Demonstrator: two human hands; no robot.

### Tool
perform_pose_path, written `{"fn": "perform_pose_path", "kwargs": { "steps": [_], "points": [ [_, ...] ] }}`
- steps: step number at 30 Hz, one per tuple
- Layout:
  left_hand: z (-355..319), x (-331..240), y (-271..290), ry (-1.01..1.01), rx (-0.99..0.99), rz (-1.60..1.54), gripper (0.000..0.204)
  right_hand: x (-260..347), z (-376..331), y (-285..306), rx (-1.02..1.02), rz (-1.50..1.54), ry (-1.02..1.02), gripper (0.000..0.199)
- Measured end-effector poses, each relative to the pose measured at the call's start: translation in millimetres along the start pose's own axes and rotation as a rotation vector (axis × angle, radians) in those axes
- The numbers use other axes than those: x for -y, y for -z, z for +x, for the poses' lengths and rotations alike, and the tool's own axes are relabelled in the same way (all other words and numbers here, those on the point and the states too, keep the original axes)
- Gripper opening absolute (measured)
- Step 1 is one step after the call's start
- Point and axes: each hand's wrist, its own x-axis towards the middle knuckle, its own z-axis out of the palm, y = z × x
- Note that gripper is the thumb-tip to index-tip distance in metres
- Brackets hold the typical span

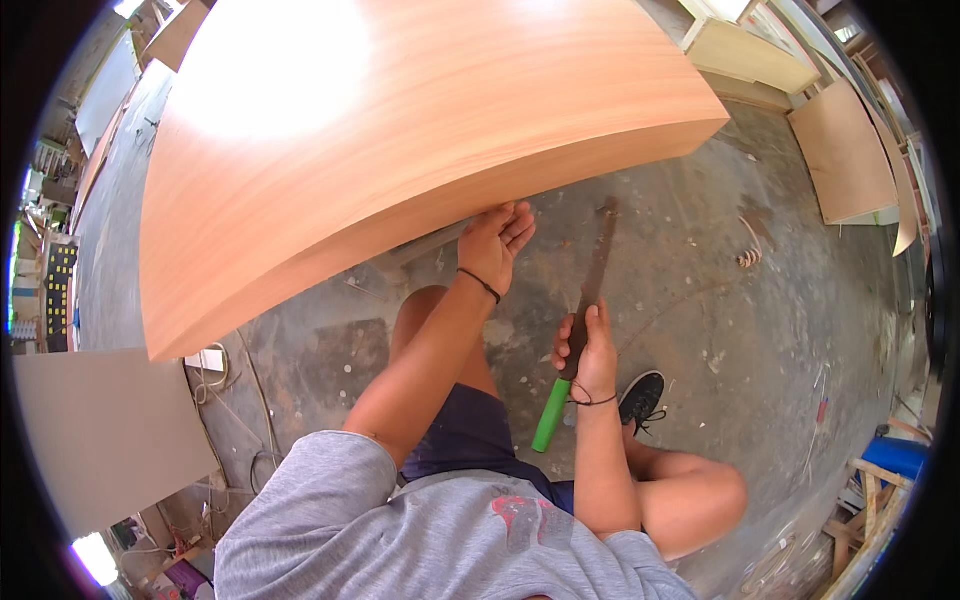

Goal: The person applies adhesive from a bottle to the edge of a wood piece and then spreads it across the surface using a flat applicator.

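Green-handled blade [594,276] in right hand [594,358], panel [450,115] beyond

- The left arm [425,350] is stretched forward and to the right.
- The left hand [485,250] has its fingers loosely extended.
- The right forearm [604,460] points forward.
- The right hand [598,365] is curled in grip.

From where I stand, the board [500,85] is peach-orange with wavy wood grain; beside it show a dark brown blade [598,262], bright green handle [553,415], heather-grey shirt [420,545], navy shorts [460,432].
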Motion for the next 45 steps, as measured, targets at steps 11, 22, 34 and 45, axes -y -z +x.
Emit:
{"fn": "perform_pose_path", "kwargs": {
  "steps": [11,22,34,45],
  "points": [
    [-22,-21,38,-0.13,-0.022,-0.104,0.009,-18,6,-14,0.116,-0.347,-0.178,0.037],
    [-28,-25,47,-0.126,-0.125,0.081,0.005,-17,7,-20,0.174,-0.35,-0.208,0.035],
    [-65,-62,78,-0.19,-0.201,-0.235,0.016,-25,5,-30,0.202,-0.364,-0.249,0.031],
    [-82,-94,123,-0.417,-0.458,-0.281,0.016,-38,7,-69,0.153,-0.26,-0.317,0.021]
  ]
}}
